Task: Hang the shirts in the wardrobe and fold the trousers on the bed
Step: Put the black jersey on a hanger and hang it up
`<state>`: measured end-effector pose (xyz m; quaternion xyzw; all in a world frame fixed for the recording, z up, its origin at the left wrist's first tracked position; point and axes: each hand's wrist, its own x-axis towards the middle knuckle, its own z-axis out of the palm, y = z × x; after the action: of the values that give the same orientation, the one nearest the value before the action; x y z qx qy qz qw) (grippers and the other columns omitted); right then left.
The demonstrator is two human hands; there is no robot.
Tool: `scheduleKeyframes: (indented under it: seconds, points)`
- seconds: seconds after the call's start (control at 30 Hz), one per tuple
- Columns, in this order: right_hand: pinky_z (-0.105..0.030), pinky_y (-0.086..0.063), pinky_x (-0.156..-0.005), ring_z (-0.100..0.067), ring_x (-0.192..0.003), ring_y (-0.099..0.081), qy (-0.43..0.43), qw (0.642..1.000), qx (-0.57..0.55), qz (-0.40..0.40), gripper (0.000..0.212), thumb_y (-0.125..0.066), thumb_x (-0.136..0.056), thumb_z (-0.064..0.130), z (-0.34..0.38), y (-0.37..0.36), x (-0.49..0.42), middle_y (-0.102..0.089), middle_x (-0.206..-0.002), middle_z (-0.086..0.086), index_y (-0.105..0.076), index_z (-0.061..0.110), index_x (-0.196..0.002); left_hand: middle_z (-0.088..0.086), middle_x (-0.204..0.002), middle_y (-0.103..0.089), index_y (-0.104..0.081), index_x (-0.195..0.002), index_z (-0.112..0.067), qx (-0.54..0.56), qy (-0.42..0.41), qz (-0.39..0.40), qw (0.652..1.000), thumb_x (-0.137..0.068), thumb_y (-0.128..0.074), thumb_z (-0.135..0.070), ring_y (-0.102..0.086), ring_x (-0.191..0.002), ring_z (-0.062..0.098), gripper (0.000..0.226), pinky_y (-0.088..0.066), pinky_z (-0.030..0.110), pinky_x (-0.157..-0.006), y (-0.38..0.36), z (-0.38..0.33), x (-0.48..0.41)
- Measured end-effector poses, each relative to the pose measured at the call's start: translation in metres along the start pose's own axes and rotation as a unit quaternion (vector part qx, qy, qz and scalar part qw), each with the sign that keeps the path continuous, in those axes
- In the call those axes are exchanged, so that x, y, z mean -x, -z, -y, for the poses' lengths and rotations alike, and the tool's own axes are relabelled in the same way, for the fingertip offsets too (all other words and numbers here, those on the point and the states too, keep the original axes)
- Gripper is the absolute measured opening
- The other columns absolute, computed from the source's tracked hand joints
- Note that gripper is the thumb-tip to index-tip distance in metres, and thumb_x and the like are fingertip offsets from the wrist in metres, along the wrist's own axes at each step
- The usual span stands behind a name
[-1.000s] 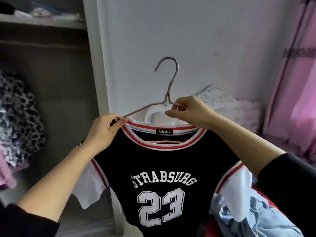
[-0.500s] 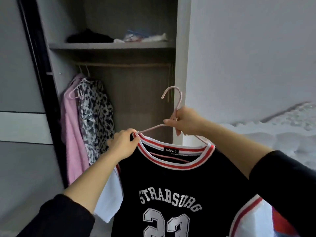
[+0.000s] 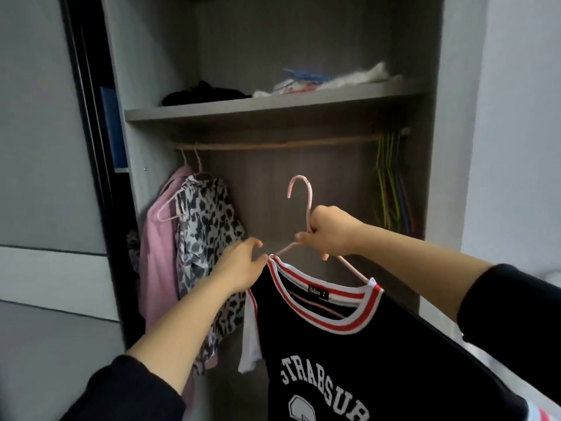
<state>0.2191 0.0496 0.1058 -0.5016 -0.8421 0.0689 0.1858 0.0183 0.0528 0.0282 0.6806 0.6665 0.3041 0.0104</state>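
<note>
Jersey (image 3: 379,354) on hanger (image 3: 307,208), facing wardrobe (image 3: 273,107).
Right hand (image 3: 329,233) grips hanger neck; left hand (image 3: 241,267) pinches jersey shoulder.

Domestic clothes storage, likely a bedroom: an open grey wardrobe (image 3: 258,41) fills the centre of the frame. On its rail (image 3: 273,145) hang a pink garment (image 3: 158,268) and an animal-print blouse (image 3: 206,232) at left and spare coloured hangers (image 3: 391,189) at right. Clothes are heaped on the shelf (image 3: 273,109) above.
</note>
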Motion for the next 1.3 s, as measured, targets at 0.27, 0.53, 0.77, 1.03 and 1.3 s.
scheduleKeyframes:
  seconds: [0.27,0.53,0.77,1.03,1.3]
  points:
    - [-0.026,-0.050,-0.062,-0.021,-0.080,-0.060,-0.003,0.998,-0.068,0.004,0.010,-0.049,-0.094,0.009,0.017,-0.017,-0.121,-0.061,-0.088,-0.008,-0.057,0.009,-0.099,0.012,-0.133,-0.050,-0.050,-0.134,-0.017,-0.057,-0.007,-0.057,0.997,-0.095,-0.050,-0.034,-0.046,-0.123,0.029,0.042,-0.041,0.036,-0.099,0.028,0.061,-0.110]
    - [-0.026,-0.040,-0.052,-0.018,-0.073,-0.059,-0.059,0.986,-0.132,-0.087,0.013,-0.048,-0.092,0.013,0.032,-0.039,-0.251,-0.062,-0.083,-0.006,-0.061,0.011,-0.093,0.009,-0.137,-0.045,-0.050,-0.131,-0.021,-0.099,-0.096,-0.089,0.986,-0.094,-0.050,-0.033,-0.039,-0.128,0.029,0.039,-0.035,0.039,-0.105,0.058,0.132,-0.239]
    - [-0.025,-0.040,-0.051,-0.021,-0.064,-0.054,-0.113,0.952,-0.230,-0.166,0.021,-0.044,-0.092,0.016,0.054,-0.041,-0.357,-0.059,-0.075,-0.006,-0.061,0.009,-0.103,0.012,-0.147,-0.030,-0.042,-0.136,-0.024,-0.131,-0.102,-0.152,0.974,-0.092,-0.050,-0.037,-0.024,-0.133,0.033,0.047,-0.033,0.046,-0.107,0.094,0.179,-0.344]
    - [-0.038,-0.051,-0.072,-0.025,-0.079,-0.063,-0.083,0.935,-0.283,-0.197,0.019,-0.047,-0.089,0.012,0.076,-0.046,-0.436,-0.070,-0.091,-0.014,-0.058,0.020,-0.075,0.015,-0.152,-0.018,-0.018,-0.149,-0.029,-0.163,-0.062,-0.203,0.964,-0.091,-0.049,-0.041,-0.015,-0.139,0.035,0.067,-0.022,0.045,-0.112,0.114,0.202,-0.415]
    - [-0.027,-0.046,-0.054,-0.025,-0.073,-0.064,-0.075,0.936,-0.285,-0.192,0.012,-0.053,-0.084,0.004,0.085,-0.069,-0.493,-0.068,-0.084,-0.012,-0.061,0.012,-0.086,0.010,-0.132,-0.042,-0.035,-0.142,-0.029,-0.144,-0.106,-0.234,0.956,-0.092,-0.048,-0.030,-0.049,-0.117,0.034,0.052,-0.044,0.043,-0.090,0.107,0.218,-0.437]
